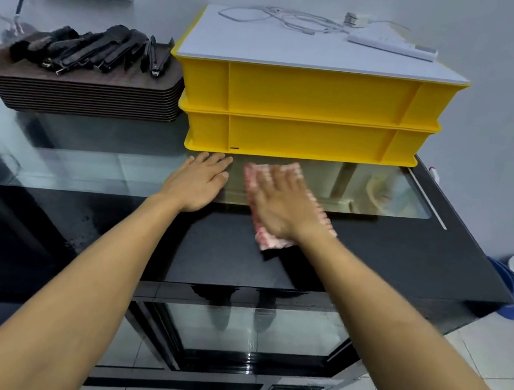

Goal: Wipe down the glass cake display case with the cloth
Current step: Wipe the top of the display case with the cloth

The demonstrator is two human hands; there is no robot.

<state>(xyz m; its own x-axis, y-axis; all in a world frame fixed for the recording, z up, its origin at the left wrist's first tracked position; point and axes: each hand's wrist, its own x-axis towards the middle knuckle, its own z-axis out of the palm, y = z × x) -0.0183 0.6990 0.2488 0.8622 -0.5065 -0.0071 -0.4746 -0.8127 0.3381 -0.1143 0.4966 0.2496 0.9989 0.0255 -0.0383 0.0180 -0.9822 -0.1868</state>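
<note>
Cloth [284, 206] flat on display case [377, 247] top, straddling glass pane and black front border.
Right hand [284, 210] presses it, fingers straight and slightly apart, likely to spread pressure for wiping. Left hand [197, 184] rests palm-down just beside, fingers straight and together, probably bracing. Yellow crates [307, 117] and stacked trays [84, 92] cover the rear, so only the front strip is reachable.

Bakery shop back corner: glass display case [376, 250], stacked trays [87, 96], tongs [102, 50]
</note>
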